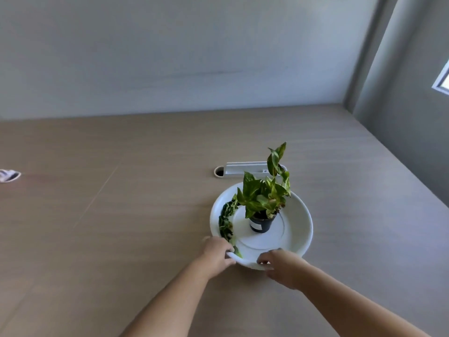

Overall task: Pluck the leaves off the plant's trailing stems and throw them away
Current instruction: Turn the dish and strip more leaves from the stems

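A small green and yellow leafy plant (pixel 263 193) stands in a black pot (pixel 262 223) in the middle of a round white tray (pixel 297 222). One trailing stem with leaves (pixel 226 221) curls along the tray's left inner side down to its near rim. My left hand (pixel 217 251) grips the near-left rim, close to the stem's end. The near rim a little further right is held by my right hand (pixel 283 266), fingers curled over the edge.
The tray rests on a wide wooden table (pixel 121 227). Behind it lie a white cable cover (pixel 245 167) and a round cable hole (pixel 218 171). A small striped cloth (pixel 8 175) sits at the far left edge. A grey wall rises behind.
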The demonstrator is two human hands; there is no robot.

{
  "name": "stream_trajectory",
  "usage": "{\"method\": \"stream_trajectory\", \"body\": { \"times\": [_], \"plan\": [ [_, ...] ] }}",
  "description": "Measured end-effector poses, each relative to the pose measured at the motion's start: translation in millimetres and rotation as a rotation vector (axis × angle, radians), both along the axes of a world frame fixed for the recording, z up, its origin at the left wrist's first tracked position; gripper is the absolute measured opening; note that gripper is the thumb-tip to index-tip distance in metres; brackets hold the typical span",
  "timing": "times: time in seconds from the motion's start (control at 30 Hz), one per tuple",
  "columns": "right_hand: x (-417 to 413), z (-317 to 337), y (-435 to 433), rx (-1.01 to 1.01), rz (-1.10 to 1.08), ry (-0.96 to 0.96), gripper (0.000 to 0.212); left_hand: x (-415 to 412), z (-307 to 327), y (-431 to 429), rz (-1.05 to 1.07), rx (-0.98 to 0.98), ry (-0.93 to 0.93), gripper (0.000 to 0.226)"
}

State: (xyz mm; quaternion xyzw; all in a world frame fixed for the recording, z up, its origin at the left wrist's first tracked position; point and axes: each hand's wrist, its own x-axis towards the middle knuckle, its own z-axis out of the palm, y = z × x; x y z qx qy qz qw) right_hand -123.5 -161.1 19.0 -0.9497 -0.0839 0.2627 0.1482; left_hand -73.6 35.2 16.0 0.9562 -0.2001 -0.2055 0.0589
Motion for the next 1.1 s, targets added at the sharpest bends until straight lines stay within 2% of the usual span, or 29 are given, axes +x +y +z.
{"method": "stream_trajectory", "body": {
  "times": [0.2,0.27,0.37,0.47,0.57,0.63,0.73,0.9,1.0,1.1],
  "plan": [
    [13.2,7.7,-13.3,-0.132,0.057,0.011,0.044,1.2,-1.1,-12.4,-0.155,0.018,-0.039,0.031],
    [13.8,10.2,-26.8,-0.207,0.052,-0.032,0.047,-8.2,-2.4,-21.0,-0.198,-0.022,-0.032,0.03],
    [14.4,12.4,-46.2,-0.293,0.06,-0.143,0.043,-6.2,-1.0,-22.7,-0.26,-0.043,-0.062,0.042],
    [8.4,10.7,-39.9,-0.193,0.062,-0.166,0.041,17.0,1.2,-4.6,-0.212,-0.001,-0.045,0.051],
    [2.1,3.3,-21.7,-0.074,0.065,-0.131,0.034,31.4,1.7,11.3,-0.181,0.081,-0.031,0.045],
    [2.4,-0.2,-21.5,-0.058,0.056,-0.109,0.028,29.3,-1.2,12.9,-0.15,0.061,-0.037,0.04],
    [8.0,1.9,-40.4,-0.104,0.036,-0.11,0.027,15.9,-5.6,-2.4,-0.147,0.03,-0.055,0.04],
    [17.8,4.1,-61.2,-0.267,0.117,-0.223,0.038,3.5,-9.0,-27.1,-0.142,-0.071,-0.007,0.044],
    [12.7,3.4,-48.9,-0.113,0.11,-0.106,0.041,14.1,-6.1,-19.4,-0.014,-0.157,0.059,0.051],
    [14.2,-0.8,-35.5,0.043,0.009,-0.072,0.032,20.5,-5.1,-15.1,0.075,-0.212,0.091,0.044]
  ]
}}
